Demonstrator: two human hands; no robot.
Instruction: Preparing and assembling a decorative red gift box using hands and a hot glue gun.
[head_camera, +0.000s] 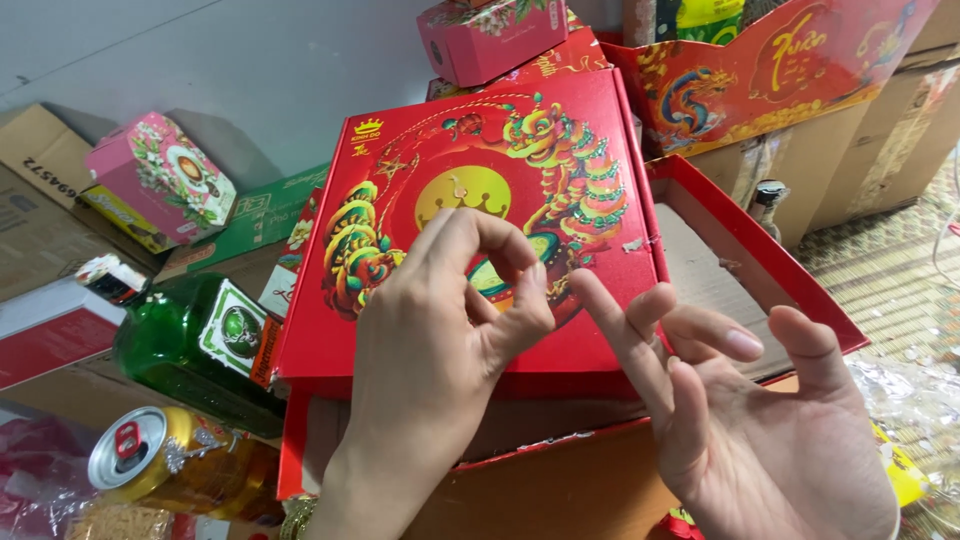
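2 bare hands hover over a flat red box (480, 200) that leans tilted in the middle of the view, its lid printed with a gold crowned disc and a bright lion-dance figure. The left hand (440, 340) is curled in front of the lid's lower half, thumb and forefinger bent toward each other in a ring; whether anything tiny sits between the fingertips cannot be told. The right hand (750, 420) is open, palm turned up and fingers spread, its forefinger reaching up to the box's lower right edge. Neither hand grips the box.

The box rests in an open red cardboard tray (790, 270) whose plain brown inside shows to the right. Small scraps of clear tape cling to the lid near its right edge.

To the left lies a green glass bottle (170, 345) on its side, and just below it a gold drink can (150, 460) with its pull-tab toward the camera. Farther left, 1 pink flowered carton (160, 180) sits tilted on brown cardboard; a 2nd pink carton (490, 35) stands behind the red box at the top. A red and gold dragon-printed panel (780, 70) rises at the upper right.
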